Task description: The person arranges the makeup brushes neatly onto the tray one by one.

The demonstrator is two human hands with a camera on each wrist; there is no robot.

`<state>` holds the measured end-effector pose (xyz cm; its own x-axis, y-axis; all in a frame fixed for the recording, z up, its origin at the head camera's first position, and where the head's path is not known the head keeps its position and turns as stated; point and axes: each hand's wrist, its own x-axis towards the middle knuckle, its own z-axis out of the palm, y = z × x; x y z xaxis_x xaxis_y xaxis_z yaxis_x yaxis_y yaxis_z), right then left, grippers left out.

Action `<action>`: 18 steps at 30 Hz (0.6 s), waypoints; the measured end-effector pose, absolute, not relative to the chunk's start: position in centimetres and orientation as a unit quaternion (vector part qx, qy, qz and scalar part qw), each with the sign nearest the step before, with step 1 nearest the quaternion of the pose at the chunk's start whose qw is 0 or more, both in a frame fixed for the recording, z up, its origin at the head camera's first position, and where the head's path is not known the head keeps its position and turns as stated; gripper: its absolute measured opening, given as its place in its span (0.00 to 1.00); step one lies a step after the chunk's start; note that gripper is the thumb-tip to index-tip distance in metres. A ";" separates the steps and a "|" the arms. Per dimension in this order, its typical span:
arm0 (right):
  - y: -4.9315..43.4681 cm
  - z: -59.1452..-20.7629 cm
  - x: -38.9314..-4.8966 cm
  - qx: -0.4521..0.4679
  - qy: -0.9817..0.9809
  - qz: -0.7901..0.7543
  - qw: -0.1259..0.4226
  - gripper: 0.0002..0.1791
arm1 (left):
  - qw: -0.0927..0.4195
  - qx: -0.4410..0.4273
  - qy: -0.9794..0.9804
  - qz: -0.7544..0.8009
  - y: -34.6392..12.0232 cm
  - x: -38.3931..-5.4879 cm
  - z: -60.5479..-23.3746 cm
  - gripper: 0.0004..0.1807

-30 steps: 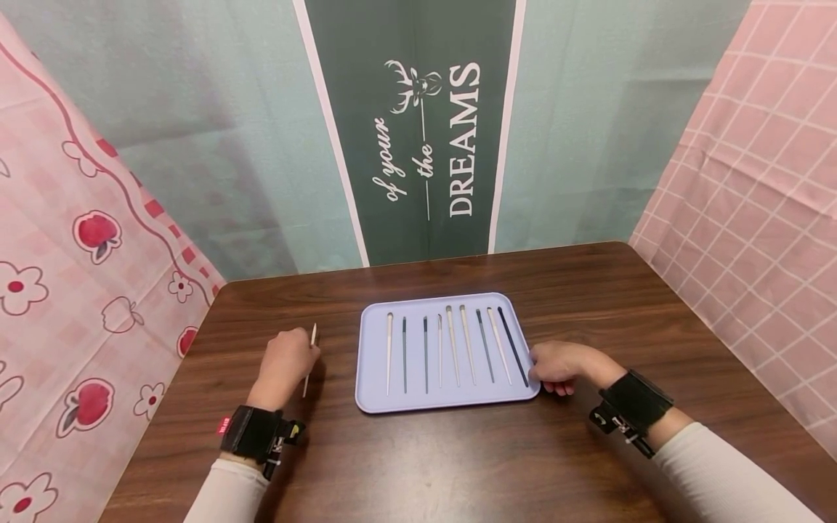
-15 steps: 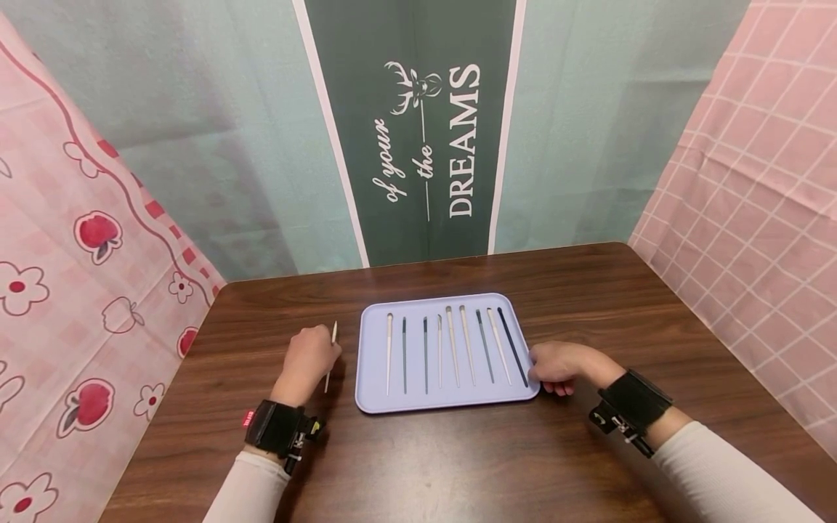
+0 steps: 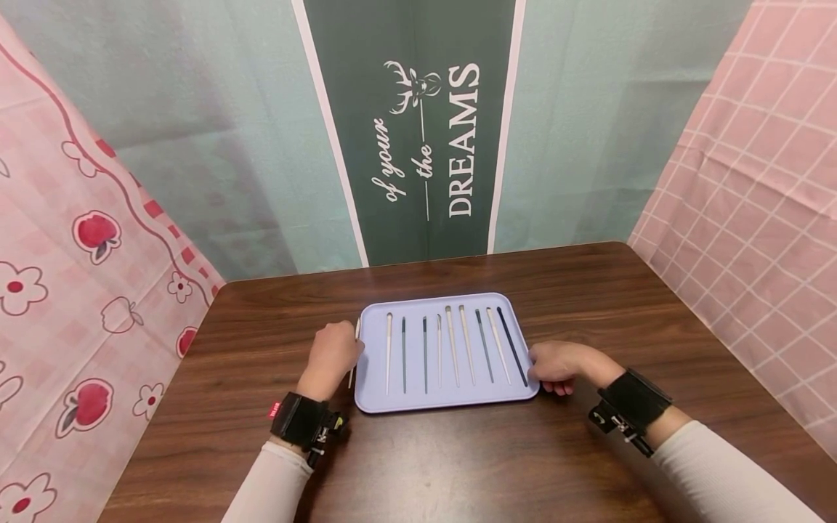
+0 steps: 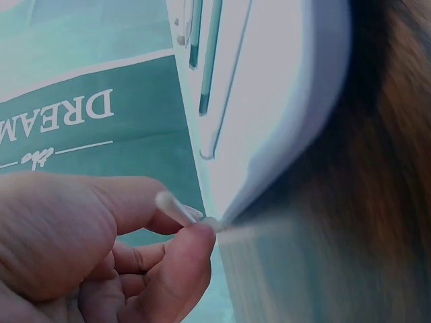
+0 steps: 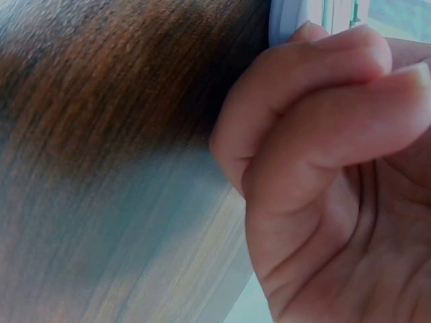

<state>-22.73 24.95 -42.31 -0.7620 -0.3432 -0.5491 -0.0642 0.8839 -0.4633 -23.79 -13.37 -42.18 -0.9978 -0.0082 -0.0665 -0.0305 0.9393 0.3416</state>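
A slim, pale makeup brush (image 3: 357, 330) is pinched between the thumb and fingers of my left hand (image 3: 336, 350), at the left rim of the lavender tray (image 3: 373, 385). The left wrist view shows one pale end of that brush (image 4: 175, 208) poking up past the fingertips, close to the tray's corner. Several makeup brushes lie side by side on the tray, from a pale one (image 3: 389, 356) at the left to a dark one (image 3: 513, 349) at the right. My right hand (image 3: 556, 365) grips the tray's right edge, its lower fingers curled; the thumb's contact is partly hidden.
The tray lies on a dark brown wooden table (image 3: 431, 465). Behind it hangs a green curtain (image 3: 425, 240) with white lettering. Pink patterned cloths stand at the left (image 3: 85, 327) and right (image 3: 752, 218). Each wrist wears a black strap with a camera.
My left hand has moved right with the pale makeup brush, from the table's left part to the tray's left rim. The right hand and the tray have stayed in place.
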 end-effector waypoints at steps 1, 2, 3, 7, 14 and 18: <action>25.0 -42.3 -22.7 -0.112 0.914 -0.214 0.327 0.07 | 0.031 -0.008 0.984 0.173 -13.2 -23.8 -42.2 0.09; 24.9 -42.3 -22.7 -0.111 0.913 -0.214 0.328 0.07 | 0.030 -0.008 0.984 0.173 -13.0 -23.8 -42.2 0.09; 24.9 -42.3 -22.7 -0.112 0.913 -0.214 0.328 0.07 | 0.029 -0.006 0.985 0.169 -12.8 -23.8 -42.2 0.09; 24.9 -42.2 -22.7 -0.112 0.913 -0.214 0.328 0.06 | 0.017 0.001 0.987 0.160 -12.2 -23.9 -42.3 0.08; 24.9 -42.4 -22.6 -0.107 0.915 -0.218 0.323 0.05 | -0.001 0.011 0.987 0.160 -11.3 -23.9 -42.6 0.09; 24.9 -42.5 -22.6 -0.100 0.915 -0.222 0.322 0.04 | -0.015 0.022 0.987 0.157 -11.0 -24.0 -42.7 0.10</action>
